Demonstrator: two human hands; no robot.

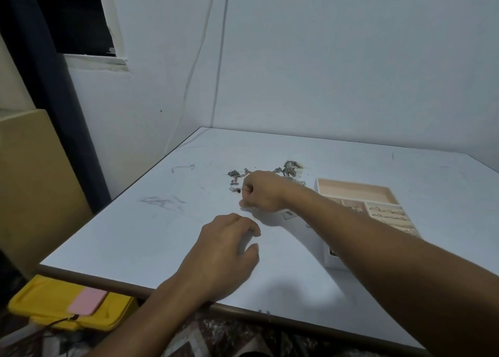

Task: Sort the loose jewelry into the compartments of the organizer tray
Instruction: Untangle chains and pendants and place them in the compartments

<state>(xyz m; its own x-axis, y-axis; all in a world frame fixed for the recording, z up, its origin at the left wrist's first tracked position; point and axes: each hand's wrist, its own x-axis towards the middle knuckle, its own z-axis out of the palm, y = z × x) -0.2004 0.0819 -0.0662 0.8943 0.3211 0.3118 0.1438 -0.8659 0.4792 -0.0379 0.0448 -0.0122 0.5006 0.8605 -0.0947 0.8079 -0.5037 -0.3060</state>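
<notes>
Loose silver jewelry (235, 180) lies scattered on the white table (162, 221), with a tangled clump of chains (291, 168) further back. My right hand (263, 192) reaches across to the left end of the pile, its fingers pinched on a small piece with a reddish stone at the fingertips. The beige organizer tray (359, 189) stands to the right; several rings sit in its slotted section (388, 212), and my right forearm hides its near part. My left hand (226, 246) rests on the table, fingers loosely curled, holding nothing.
The table's near edge (270, 315) runs across the bottom. A yellow case with a pink object on it (67, 302) sits below the table at the left. A white cord (194, 60) hangs down the wall behind.
</notes>
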